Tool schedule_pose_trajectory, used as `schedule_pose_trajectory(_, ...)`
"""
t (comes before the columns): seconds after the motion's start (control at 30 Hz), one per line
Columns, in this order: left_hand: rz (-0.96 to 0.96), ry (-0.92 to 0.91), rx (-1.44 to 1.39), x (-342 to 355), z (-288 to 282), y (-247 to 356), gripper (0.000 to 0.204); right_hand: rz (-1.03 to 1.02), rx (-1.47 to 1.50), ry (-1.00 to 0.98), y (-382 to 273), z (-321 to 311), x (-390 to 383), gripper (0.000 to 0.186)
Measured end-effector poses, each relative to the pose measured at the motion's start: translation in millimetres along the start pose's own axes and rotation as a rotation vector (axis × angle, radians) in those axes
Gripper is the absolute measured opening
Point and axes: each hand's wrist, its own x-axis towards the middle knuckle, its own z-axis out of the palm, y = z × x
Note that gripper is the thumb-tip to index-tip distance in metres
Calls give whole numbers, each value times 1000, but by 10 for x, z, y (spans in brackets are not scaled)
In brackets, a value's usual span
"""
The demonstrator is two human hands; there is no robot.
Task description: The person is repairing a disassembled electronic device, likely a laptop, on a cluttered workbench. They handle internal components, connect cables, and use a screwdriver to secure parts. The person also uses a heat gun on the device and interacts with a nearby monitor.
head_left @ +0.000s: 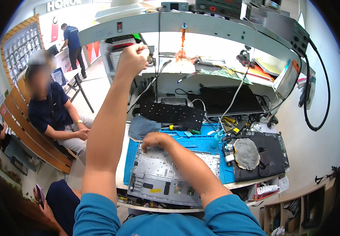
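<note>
My left hand [133, 61] is raised high on a stretched arm, in front of the upper shelf. Its fingers are curled closed, and whatever they hold, if anything, is hidden. Lower down, my right hand [154, 140] reaches across to the far left corner of a silver laptop chassis [150, 169]. The fingers of that hand bend down and press together at the chassis edge; I cannot make out what is between them. The chassis lies flat on a blue repair mat [201, 139], partly covered by my right forearm. A grey cloth [143, 127] lies just beyond the right hand.
A black perforated sheet [174, 114], a teal bottle [217, 138] and cables lie behind the chassis. At right, a grey round pad [246, 153] rests on a black laptop part [270, 157]. Overhead runs a shelf [209, 24]. A seated person [56, 106] is at left.
</note>
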Motion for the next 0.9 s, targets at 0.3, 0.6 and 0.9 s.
schedule_pose_trajectory(0.3,108,-138,65,-838,-38,-272,26,-139,-238,3,-173,-59,-94,40)
schedule_pose_trajectory(0.6,221,-209,116,-1262,-223,25,21,-55,-194,15,-220,-81,-175,43)
schedule_pose_trajectory(0.9,303,-245,50,-1427,-401,171,22,-174,-339,2,-211,-34,-85,29)
